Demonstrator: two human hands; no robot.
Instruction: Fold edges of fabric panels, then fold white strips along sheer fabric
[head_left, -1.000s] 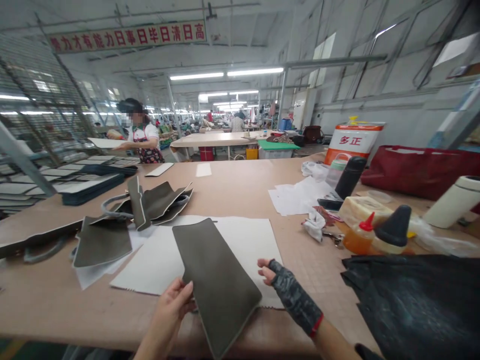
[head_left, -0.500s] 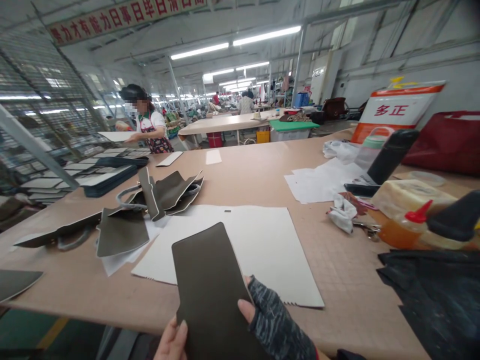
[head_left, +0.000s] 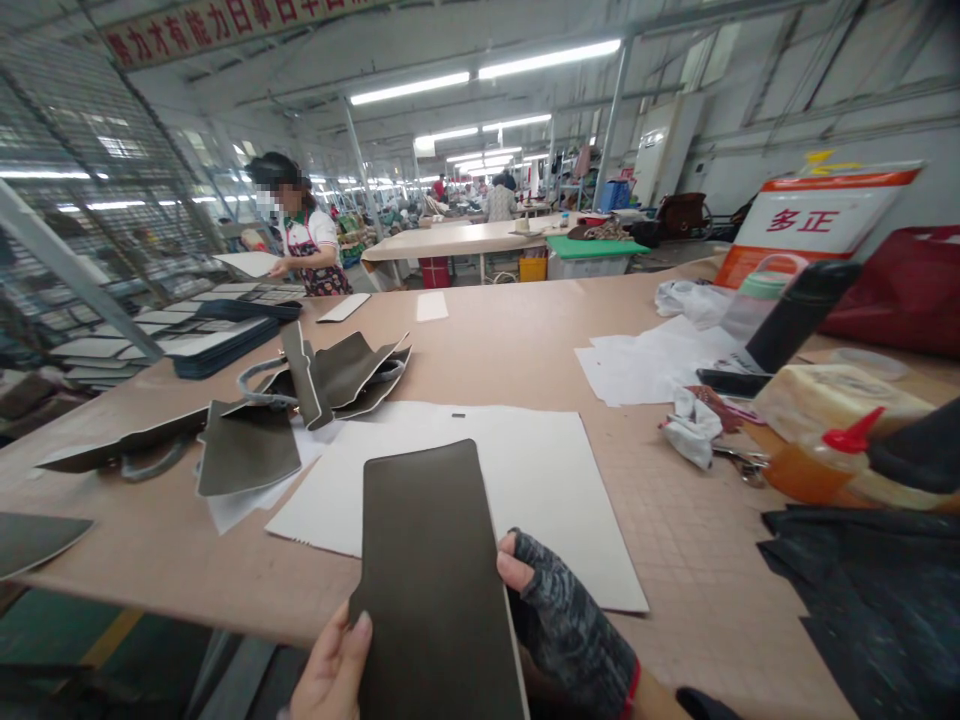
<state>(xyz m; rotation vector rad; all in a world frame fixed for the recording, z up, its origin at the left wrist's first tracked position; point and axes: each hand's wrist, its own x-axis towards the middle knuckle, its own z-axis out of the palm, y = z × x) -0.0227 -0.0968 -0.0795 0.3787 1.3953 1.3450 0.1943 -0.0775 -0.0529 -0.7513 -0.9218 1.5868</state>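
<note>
A dark olive leather panel stands tilted up in front of me, above the near table edge. My left hand is closed on its lower left edge, thumb on the front face. At the right edge is my right hand, in a grey-black fingerless glove, its thumb and fingertip pinched against the edge; the other fingers are hidden. Behind the panel lies a large white sheet on the table. Left of that sheet are several olive leather bag pieces with grey-wrapped handles.
Toward the right stand a glue bottle with a red tip, a yellowish block and a black bottle. Black sheeting covers the near right corner. Stacked panels are at far left, where another person holds a white sheet.
The leather panel has turned more upright and shifted slightly right. My right hand has moved a little up and right along its edge; the left hand keeps its hold.
</note>
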